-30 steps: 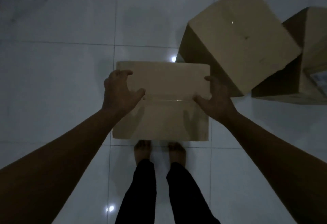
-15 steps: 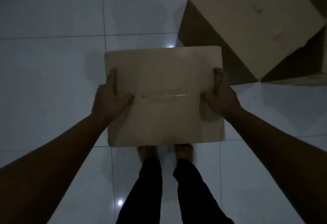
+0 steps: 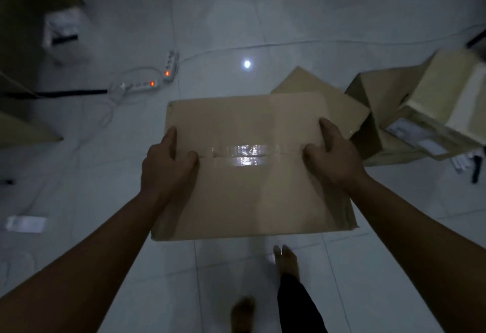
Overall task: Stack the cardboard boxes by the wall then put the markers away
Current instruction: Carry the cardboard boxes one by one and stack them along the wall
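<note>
Bottom centre of frame: two bare feet [image 3: 285,260] standing on pale floor tiles [image 3: 263,17], dark trouser leg above the right one.

Just above, centre frame: taped cardboard box [image 3: 252,164] being carried off the floor, top face toward cam, clear tape along the flap seam catching glare. Left hand [image 3: 165,167] is gripping the box's left side: thumb curling onto the top at the seam, fingers lying along the left edge. Right hand [image 3: 334,156] is doing the same on the right: thumb on the seam, fingers wrapping over the right edge. Both forearms are reaching in from the bottom corners.

Behind the held box, right of centre: second box [image 3: 339,98] lying on the floor, only a corner & part of its top showing. Further right: third box [image 3: 378,106] sitting beside it, w/ a fourth box [image 3: 447,96] resting tilted on top, white label showing on one side. At the right edge, low beside that pile: small dark & white items, maybe markers, too blurred to tell.

Left edge, mid-low: white flat object [image 3: 25,223] lying on the tiles.

Upper left of centre: two power strips [image 3: 155,77] w/ orange switch lights glowing, white cables trailing across the floor. Bright light reflection [image 3: 247,64] shining on the tiles centre-top. Far upper left: white container [image 3: 64,35] & dark furniture, blurred.
</note>
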